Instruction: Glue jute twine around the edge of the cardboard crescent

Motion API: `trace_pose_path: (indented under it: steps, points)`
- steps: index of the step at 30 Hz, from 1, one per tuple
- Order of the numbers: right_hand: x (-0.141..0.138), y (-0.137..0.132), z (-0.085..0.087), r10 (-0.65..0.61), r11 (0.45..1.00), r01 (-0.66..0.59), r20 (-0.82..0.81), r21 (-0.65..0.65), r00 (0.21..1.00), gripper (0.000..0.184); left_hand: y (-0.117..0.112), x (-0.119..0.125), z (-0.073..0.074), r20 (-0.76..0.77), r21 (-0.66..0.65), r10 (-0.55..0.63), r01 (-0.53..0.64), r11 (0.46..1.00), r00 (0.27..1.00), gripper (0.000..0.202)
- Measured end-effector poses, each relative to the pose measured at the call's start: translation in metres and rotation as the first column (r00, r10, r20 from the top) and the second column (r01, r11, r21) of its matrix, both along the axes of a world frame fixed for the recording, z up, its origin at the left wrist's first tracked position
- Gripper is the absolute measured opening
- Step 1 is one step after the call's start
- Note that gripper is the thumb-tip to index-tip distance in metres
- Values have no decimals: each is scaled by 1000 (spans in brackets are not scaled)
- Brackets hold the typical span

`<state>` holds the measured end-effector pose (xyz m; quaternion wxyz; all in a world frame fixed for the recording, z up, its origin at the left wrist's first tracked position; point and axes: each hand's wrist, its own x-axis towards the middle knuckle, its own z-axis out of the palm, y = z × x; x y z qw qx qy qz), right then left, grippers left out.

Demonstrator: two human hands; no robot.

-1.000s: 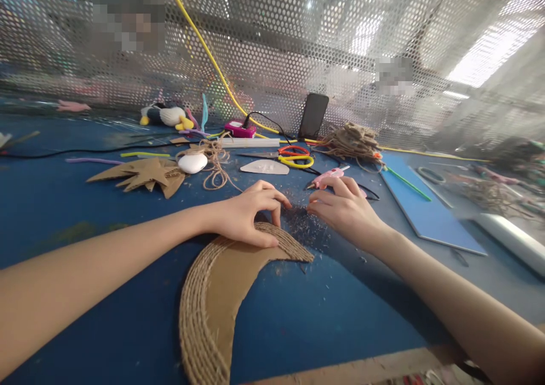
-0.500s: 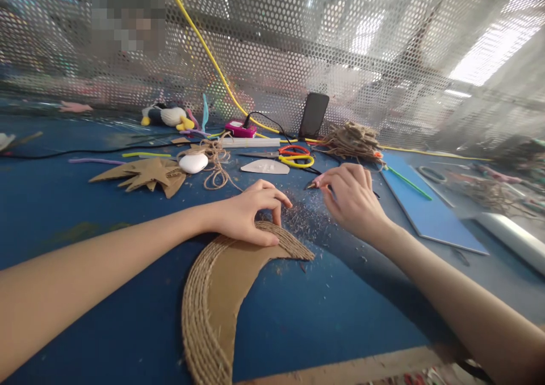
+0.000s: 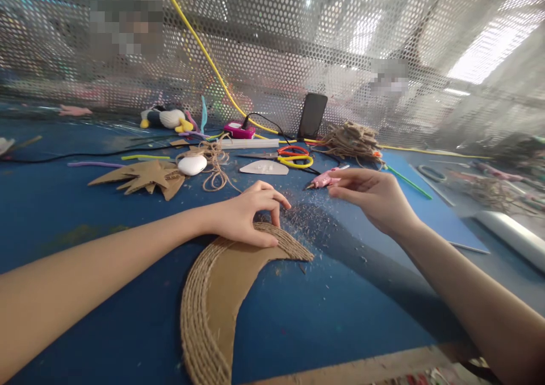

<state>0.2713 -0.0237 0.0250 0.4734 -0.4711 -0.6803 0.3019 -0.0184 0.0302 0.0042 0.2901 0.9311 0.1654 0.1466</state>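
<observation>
A cardboard crescent [image 3: 221,294] lies on the blue table, its outer edge wrapped in jute twine. My left hand [image 3: 244,217] presses down on its upper tip, fingers arched and thumb along the twine. My right hand [image 3: 377,200] hovers just above the table to the right, fingers stretched leftward and holding nothing. Its fingertips are close to a pink glue gun [image 3: 326,177] but do not touch it. Twine shreds [image 3: 306,217] are scattered between the two hands.
Beyond the hands lie red and yellow scissors [image 3: 293,157], a leaning phone [image 3: 312,116], a twine heap [image 3: 351,138], cardboard stars [image 3: 147,176] and loose twine [image 3: 215,166]. A blue board [image 3: 426,209] lies right. A perforated metal screen [image 3: 272,44] closes the back, with people behind it.
My right hand left the crescent's tip, moved up to the glue gun, then drew back right and opened its fingers. My left hand stayed on the crescent.
</observation>
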Motion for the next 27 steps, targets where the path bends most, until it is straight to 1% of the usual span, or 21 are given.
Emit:
trace_pose_path:
  steps: [3,5,7,9,13,15,17,18,20,22,23,24,25,27]
  points:
    - [3,1,2,-47,998,44,69,50,996,10,0,0,-1,-3,7,0,0,1000,1000,22]
    - [4,2,2,-105,993,99,93,72,990,21,1,0,-2,-5,15,1,0,1000,1000,22]
    - [5,4,1,-142,989,135,112,67,984,31,1,0,-2,-9,19,1,-1,1000,1000,22]
    - [6,5,0,-139,990,135,117,49,983,34,1,0,-1,-13,18,3,-3,1000,1000,23]
    - [8,6,-3,-91,995,85,136,47,987,20,1,-1,0,-16,17,2,-2,1000,1000,23]
    - [9,5,-2,-75,996,66,165,56,983,19,1,-2,-1,-18,19,1,-1,1000,1000,23]
    - [9,4,-2,-91,994,79,183,70,979,19,2,-2,-1,-21,22,2,-1,1000,1000,23]
    - [10,4,-1,-114,992,101,186,80,976,19,2,-2,-2,-21,25,3,-3,1000,1000,23]
    - [9,3,0,-202,978,186,199,96,959,21,2,-1,-2,-19,31,9,-8,999,1000,22]
    - [8,3,1,-301,953,288,219,90,928,30,2,-1,-1,-16,33,14,-14,999,1000,22]
    - [7,3,2,-323,946,313,209,79,923,35,1,-1,-1,-15,32,16,-16,999,1000,21]
    - [6,4,3,-314,950,308,174,60,934,38,1,-1,-1,-16,31,18,-18,999,1000,21]
    - [5,4,3,-271,963,269,110,32,956,40,1,-1,-1,-18,29,18,-18,999,1000,21]
    - [3,4,5,-124,992,120,-88,-40,988,42,0,-2,-1,-19,29,17,-17,999,1000,21]
